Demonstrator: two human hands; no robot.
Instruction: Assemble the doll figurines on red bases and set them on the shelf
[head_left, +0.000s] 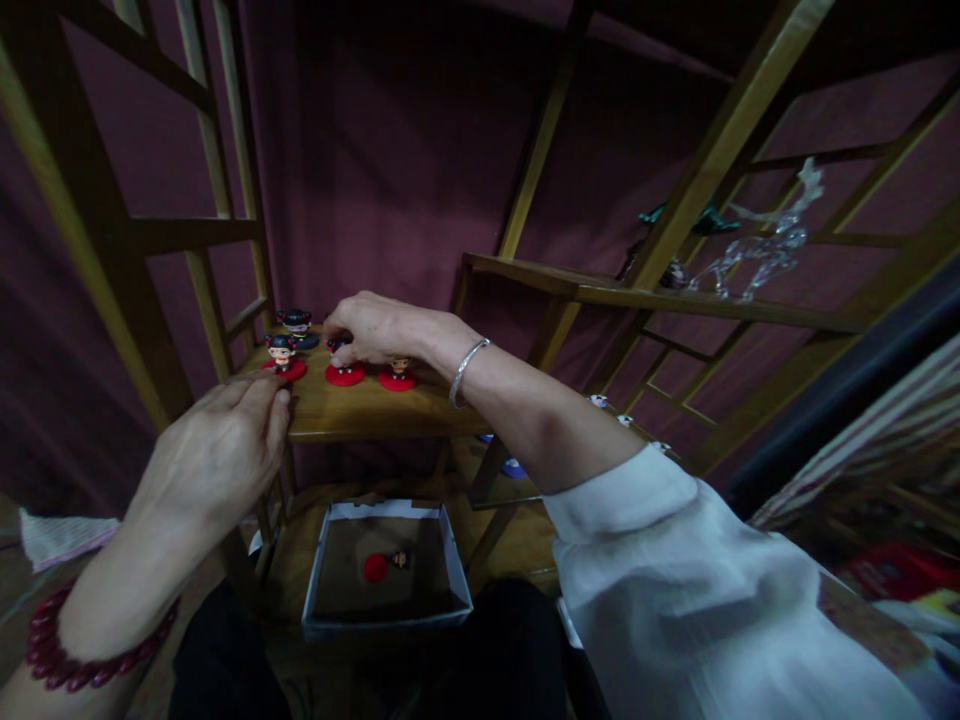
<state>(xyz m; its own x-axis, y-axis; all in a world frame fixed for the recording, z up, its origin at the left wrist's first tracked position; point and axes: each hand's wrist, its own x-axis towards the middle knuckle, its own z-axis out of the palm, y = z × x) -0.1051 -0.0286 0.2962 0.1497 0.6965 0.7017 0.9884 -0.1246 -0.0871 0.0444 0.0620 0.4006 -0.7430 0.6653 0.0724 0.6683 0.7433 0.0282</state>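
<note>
My right hand (pixel 375 328) reaches across the wooden shelf (pixel 360 415), thumb and fingers closed around the head of a small doll figurine (pixel 345 372) on a round red base. My palm and fingers hide most of that figurine. To its right, a similar figurine (pixel 397 374) stands on a red base, partly under my wrist. My left hand (pixel 217 455) rests at the shelf's front left edge, fingers loosely stretched, close to another black-haired figurine (pixel 282 354) on red. Behind that one is a figurine (pixel 295 325) with a dark base.
Below, an open shallow box (pixel 319 570) holds a figurine (pixel 400 560) lying beside its red base (pixel 376 568). A clear glass deer (pixel 772 240) stands on the higher right shelf (pixel 675 300). Wooden lattice bars (pixel 195 235) frame the left side. Small blue-and-white figurines (pixel 514 467) sit lower right.
</note>
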